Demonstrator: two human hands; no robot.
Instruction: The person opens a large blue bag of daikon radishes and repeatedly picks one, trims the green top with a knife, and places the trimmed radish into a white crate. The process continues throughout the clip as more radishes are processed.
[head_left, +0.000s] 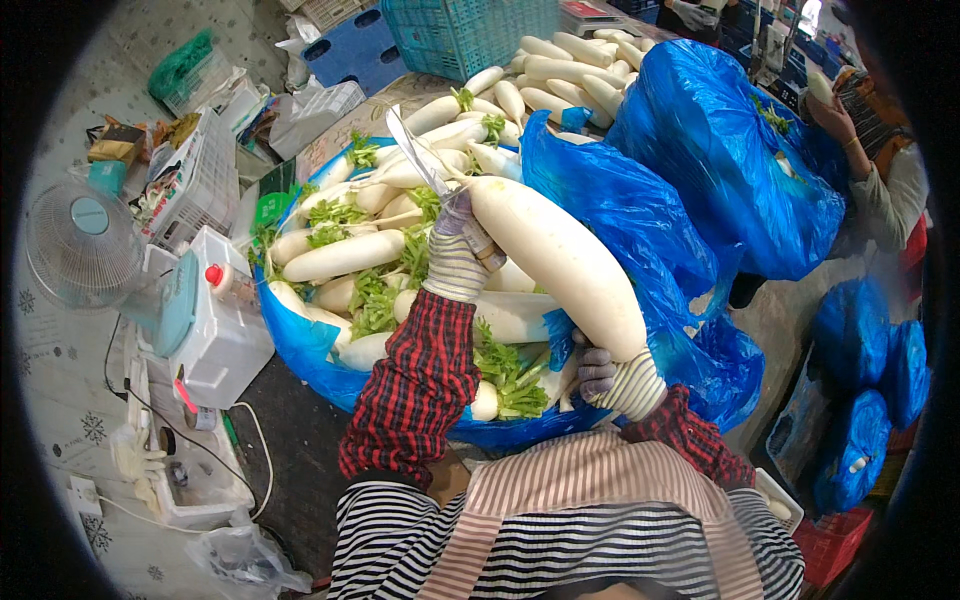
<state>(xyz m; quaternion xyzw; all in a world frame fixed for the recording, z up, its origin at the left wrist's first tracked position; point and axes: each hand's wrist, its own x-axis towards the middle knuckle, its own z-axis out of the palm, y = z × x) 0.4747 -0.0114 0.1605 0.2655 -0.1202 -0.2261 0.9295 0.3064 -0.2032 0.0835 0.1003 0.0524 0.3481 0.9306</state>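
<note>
My left hand (456, 259), in a striped knit glove, grips a knife by its wooden handle (484, 244). The steel blade (416, 154) points up and to the left. A large white daikon radish (559, 255) lies slantwise in front of me, its thin root end beside the knife and my left hand. My gloved right hand (619, 379) holds its thick lower end; part of that hand is hidden behind the radish. Below is a heap of daikons (345, 255) with cut green leaf stubs, in an opened blue plastic bag (300, 349).
More daikons (577, 71) are piled behind, near a teal plastic crate (472, 34). Full blue bags (712, 157) stand at right, where another person's hand (831, 116) holds a daikon. On the left are a fan (86, 244), a white box (225, 322) and a cable (262, 450).
</note>
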